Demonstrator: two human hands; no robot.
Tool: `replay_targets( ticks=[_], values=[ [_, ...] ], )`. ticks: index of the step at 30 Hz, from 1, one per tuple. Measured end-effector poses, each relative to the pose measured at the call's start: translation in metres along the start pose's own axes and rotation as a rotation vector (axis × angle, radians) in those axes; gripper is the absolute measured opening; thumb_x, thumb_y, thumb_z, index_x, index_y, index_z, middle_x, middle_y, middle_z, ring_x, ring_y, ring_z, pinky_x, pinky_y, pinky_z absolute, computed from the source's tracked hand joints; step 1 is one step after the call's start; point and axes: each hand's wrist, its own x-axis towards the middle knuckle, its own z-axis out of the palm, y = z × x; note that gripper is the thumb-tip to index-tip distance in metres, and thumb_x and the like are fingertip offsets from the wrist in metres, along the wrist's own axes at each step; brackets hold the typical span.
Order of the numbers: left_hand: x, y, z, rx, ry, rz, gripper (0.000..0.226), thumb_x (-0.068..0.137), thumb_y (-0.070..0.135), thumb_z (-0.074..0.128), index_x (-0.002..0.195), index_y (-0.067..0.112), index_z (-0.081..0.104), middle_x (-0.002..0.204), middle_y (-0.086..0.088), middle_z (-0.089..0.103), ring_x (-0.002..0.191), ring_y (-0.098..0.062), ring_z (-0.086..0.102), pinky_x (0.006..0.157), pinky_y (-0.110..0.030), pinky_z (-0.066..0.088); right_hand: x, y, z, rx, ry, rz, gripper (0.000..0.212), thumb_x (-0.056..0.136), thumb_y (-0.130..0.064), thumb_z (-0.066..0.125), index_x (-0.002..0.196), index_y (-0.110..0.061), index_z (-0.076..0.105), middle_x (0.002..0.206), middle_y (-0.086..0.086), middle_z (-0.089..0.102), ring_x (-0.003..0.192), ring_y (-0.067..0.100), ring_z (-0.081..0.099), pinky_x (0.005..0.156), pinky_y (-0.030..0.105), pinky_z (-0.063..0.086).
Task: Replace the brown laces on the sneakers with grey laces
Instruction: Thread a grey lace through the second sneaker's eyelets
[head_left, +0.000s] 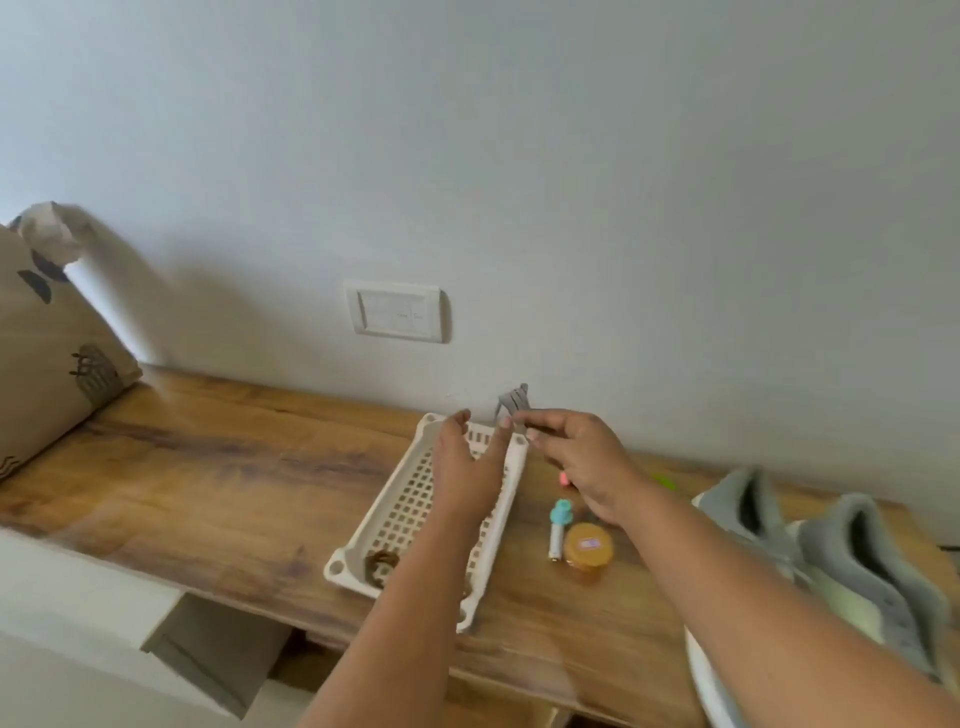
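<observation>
Brown laces (382, 564) lie discarded in the near end of the basket (415, 499); sneakers (852, 561) wait at right on the table (218, 467). Farther, the left hand (467, 467) spreads open, and the right hand (582, 462) pinches grey laces (514, 400), likely for threading.

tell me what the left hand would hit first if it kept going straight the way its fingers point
Probably the far rim of the white basket, then the wall behind. The left hand is open, fingers pointing away over the basket towards the wall. Its height above the rim is unclear, so it may pass over it.
</observation>
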Motion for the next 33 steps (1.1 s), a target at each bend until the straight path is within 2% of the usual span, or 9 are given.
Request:
replay_targets(
  ticks=[2, 4, 7, 13, 16, 22, 26, 30, 33],
  values=[
    [-0.035, 0.031, 0.035, -0.163, -0.197, -0.06, 0.062, 0.093, 0.049, 0.06, 0.142, 0.018, 0.04, 0.133, -0.003, 0.054, 0.12, -0.018, 0.055, 0.101, -0.038, 0.048, -0.046, -0.019, -0.04, 0.06, 0.119, -0.04, 0.017, 0.09, -0.007, 0.066, 0.103, -0.013, 0.075, 0.096, -0.003, 0.075, 0.079, -0.001, 0.065, 0.082, 0.024, 0.05],
    [-0.076, 0.058, 0.075, -0.361, -0.426, -0.123, 0.046, 0.097, 0.039, 0.057, 0.134, 0.012, 0.05, 0.116, -0.004, 0.066, 0.1, -0.015, 0.064, 0.08, -0.029, 0.054, -0.093, -0.03, -0.082, 0.078, 0.28, -0.059, 0.008, 0.088, -0.01, 0.071, 0.092, -0.012, 0.077, 0.088, 0.003, 0.076, 0.079, 0.009, 0.069, 0.081, 0.03, 0.053],
    [-0.14, 0.081, 0.136, -0.377, -0.611, -0.11, 0.029, 0.1, 0.021, 0.056, 0.116, -0.002, 0.061, 0.088, -0.007, 0.067, 0.073, -0.011, 0.062, 0.065, -0.02, 0.052, -0.162, -0.035, -0.14, 0.144, 0.467, -0.037, 0.006, 0.083, -0.011, 0.075, 0.081, -0.006, 0.073, 0.084, 0.016, 0.074, 0.079, 0.024, 0.069, 0.082, 0.038, 0.057],
    [-0.23, 0.095, 0.216, -0.195, -0.725, -0.015, 0.013, 0.096, 0.017, 0.062, 0.085, 0.01, 0.061, 0.081, -0.009, 0.062, 0.075, -0.019, 0.059, 0.069, -0.03, 0.051, -0.275, -0.007, -0.218, 0.49, 0.635, 0.083, 0.017, 0.086, 0.002, 0.067, 0.089, -0.009, 0.055, 0.1, 0.02, 0.07, 0.087, 0.026, 0.071, 0.073, 0.033, 0.06],
    [-0.257, 0.096, 0.232, -0.304, -0.752, -0.128, 0.012, 0.099, 0.016, 0.057, 0.089, 0.011, 0.053, 0.089, -0.009, 0.06, 0.078, -0.015, 0.06, 0.068, -0.023, 0.05, -0.297, 0.01, -0.242, 0.557, 0.702, 0.195, 0.021, 0.091, 0.002, 0.061, 0.108, -0.008, 0.053, 0.108, 0.019, 0.068, 0.09, 0.027, 0.07, 0.071, 0.03, 0.057],
    [-0.273, 0.084, 0.234, -0.528, -0.667, -0.36, 0.016, 0.104, 0.017, 0.045, 0.098, 0.008, 0.056, 0.091, -0.01, 0.065, 0.083, -0.019, 0.062, 0.076, -0.032, 0.052, -0.301, 0.019, -0.248, 0.246, 0.654, 0.282, 0.012, 0.09, -0.008, 0.065, 0.102, -0.011, 0.066, 0.093, 0.009, 0.07, 0.076, 0.015, 0.062, 0.065, 0.025, 0.051],
    [-0.258, 0.086, 0.207, -0.795, -0.603, -0.509, 0.016, 0.104, 0.011, 0.043, 0.099, 0.007, 0.057, 0.084, -0.007, 0.063, 0.074, -0.015, 0.06, 0.067, -0.029, 0.051, -0.292, 0.024, -0.234, 0.185, 0.691, 0.35, 0.011, 0.091, -0.012, 0.064, 0.101, -0.012, 0.069, 0.105, 0.007, 0.068, 0.092, 0.018, 0.062, 0.074, 0.028, 0.049],
    [-0.242, 0.086, 0.186, -0.582, -0.654, -0.254, 0.015, 0.102, 0.006, 0.044, 0.093, 0.013, 0.053, 0.077, -0.001, 0.063, 0.075, -0.014, 0.058, 0.075, -0.032, 0.047, -0.283, 0.034, -0.215, -0.368, 0.553, 0.371, 0.042, 0.092, -0.022, 0.063, 0.133, -0.022, 0.053, 0.139, 0.002, 0.045, 0.126, 0.023, 0.045, 0.101, 0.036, 0.041],
    [-0.241, 0.071, 0.181, -0.202, -0.729, 0.107, 0.014, 0.098, 0.0, 0.052, 0.102, 0.012, 0.058, 0.092, 0.002, 0.066, 0.084, -0.008, 0.064, 0.082, -0.027, 0.053, -0.277, 0.04, -0.208, -0.388, 0.502, 0.241, 0.057, 0.091, -0.01, 0.058, 0.14, -0.033, 0.04, 0.145, -0.001, 0.031, 0.135, 0.021, 0.031, 0.114, 0.043, 0.031]
  ],
)
